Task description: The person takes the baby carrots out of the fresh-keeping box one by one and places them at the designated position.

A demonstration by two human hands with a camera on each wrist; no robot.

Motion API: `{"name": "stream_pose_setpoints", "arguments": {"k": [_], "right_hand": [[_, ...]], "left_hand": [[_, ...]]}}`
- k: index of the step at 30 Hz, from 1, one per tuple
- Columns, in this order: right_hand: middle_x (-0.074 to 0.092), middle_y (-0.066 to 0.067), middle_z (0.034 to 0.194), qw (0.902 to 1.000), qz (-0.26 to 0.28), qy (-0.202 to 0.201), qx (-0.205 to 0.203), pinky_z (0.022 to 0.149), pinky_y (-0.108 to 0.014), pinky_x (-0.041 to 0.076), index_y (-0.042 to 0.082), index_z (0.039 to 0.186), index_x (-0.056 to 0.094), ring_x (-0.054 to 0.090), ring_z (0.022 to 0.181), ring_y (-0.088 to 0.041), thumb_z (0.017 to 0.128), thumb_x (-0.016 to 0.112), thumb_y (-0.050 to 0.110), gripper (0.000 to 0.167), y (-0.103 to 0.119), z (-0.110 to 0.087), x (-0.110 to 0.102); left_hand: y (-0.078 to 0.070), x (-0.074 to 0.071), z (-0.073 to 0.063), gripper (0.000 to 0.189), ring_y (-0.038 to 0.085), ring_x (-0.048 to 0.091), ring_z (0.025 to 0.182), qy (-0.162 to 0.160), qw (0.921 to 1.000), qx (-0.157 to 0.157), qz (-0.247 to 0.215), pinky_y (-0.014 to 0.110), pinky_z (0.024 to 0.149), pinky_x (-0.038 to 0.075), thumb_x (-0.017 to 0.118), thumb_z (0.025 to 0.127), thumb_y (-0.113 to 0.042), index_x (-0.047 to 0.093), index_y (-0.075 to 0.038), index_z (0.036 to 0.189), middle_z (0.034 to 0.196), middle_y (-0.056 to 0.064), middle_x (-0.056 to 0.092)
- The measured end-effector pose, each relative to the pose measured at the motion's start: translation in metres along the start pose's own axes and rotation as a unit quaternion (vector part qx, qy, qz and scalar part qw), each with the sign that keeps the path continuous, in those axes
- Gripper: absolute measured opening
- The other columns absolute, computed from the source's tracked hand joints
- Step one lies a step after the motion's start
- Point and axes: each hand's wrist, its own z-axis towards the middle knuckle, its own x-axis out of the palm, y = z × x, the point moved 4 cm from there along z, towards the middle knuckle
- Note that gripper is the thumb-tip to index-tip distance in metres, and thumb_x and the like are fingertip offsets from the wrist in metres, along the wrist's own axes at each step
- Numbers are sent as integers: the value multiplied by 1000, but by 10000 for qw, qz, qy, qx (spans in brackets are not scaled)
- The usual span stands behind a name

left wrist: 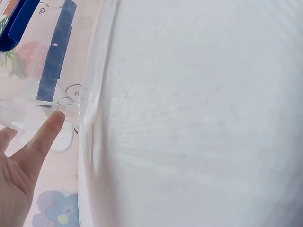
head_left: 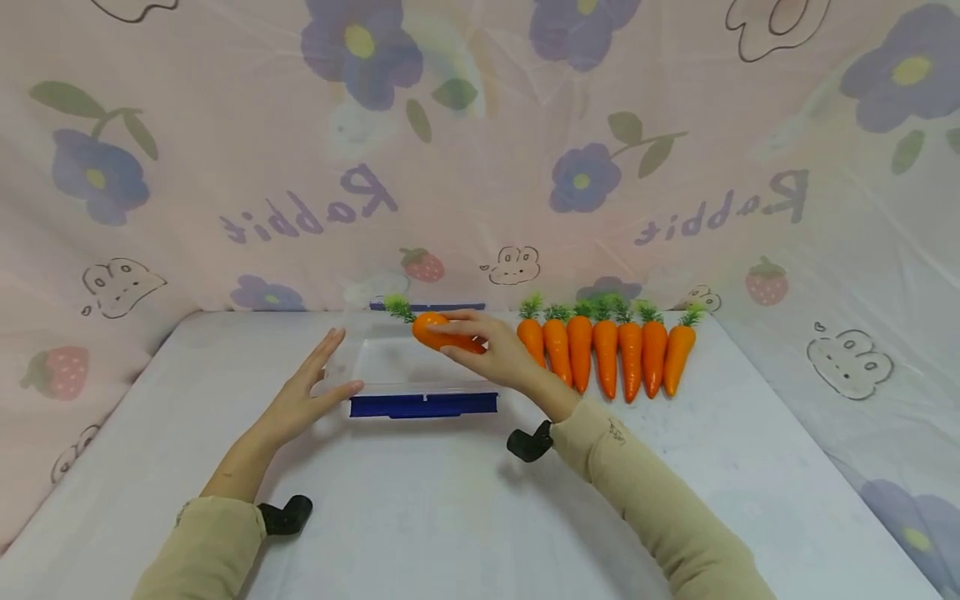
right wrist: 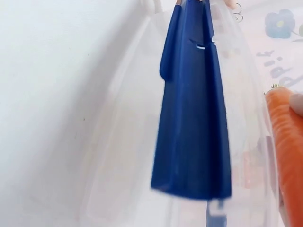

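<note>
A toy carrot [head_left: 431, 332] with a green tuft is pinched between the thumb and fingers of my right hand [head_left: 501, 352]. It is tilted above a clear plastic box [head_left: 420, 387], its tuft toward the left. My left hand [head_left: 298, 408] touches the box's left side with fingers extended and spread. In the left wrist view, the index finger [left wrist: 49, 128] reaches the clear corner. The box has a blue latch [head_left: 423, 406] along its front, seen close up in the right wrist view, where part of the carrot [right wrist: 289, 146] shows at the right edge.
Several more toy carrots [head_left: 605, 358] stand in a row right of the box, tufts pointing to the back; my right hand partly covers the leftmost. A white cloth covers the table [head_left: 450, 508]. Behind hangs a pink curtain [head_left: 480, 167] printed with flowers and rabbits.
</note>
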Motion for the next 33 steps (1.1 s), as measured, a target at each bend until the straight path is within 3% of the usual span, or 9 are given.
{"name": "stream_pose_setpoints", "arguments": {"k": [6, 11, 22, 33], "right_hand": [[55, -6, 136, 9996, 57, -258, 108, 68, -21, 45, 17, 123, 68, 54, 93, -17, 91, 67, 18, 32, -7, -8, -8], [55, -6, 137, 9983, -16, -549, 184, 72, -24, 48, 16, 123, 68, 57, 106, -19, 90, 68, 18, 33, -9, -16, -18], [55, -7, 137, 9879, -430, -1411, 485, 78, -30, 51, 16, 122, 68, 57, 112, -25, 90, 69, 19, 32, -23, -41, -48], [54, -9, 138, 9773, -537, -1810, 962, 86, -39, 50, 16, 124, 67, 54, 119, -28, 90, 68, 22, 34, -42, -64, -68]], "left_hand": [[1, -1, 0, 83, 49, 23, 139, -26, 10000, 48, -7, 68, 107, 23, 62, 92, -37, 7, -36, 154, 163, 1, -1], [1, -1, -1, 83, 50, 25, 138, -20, 10000, 28, -33, 69, 106, 23, 62, 92, -37, 7, -37, 154, 163, 1, -1], [1, -1, 1, 83, 51, 25, 138, 4, 10000, -22, 36, 70, 106, 23, 62, 92, -39, 6, -38, 154, 163, 3, -2], [1, -1, 1, 83, 51, 24, 138, 7, 10000, -28, 24, 70, 105, 22, 62, 92, -38, 6, -39, 154, 163, 1, -2]]}}
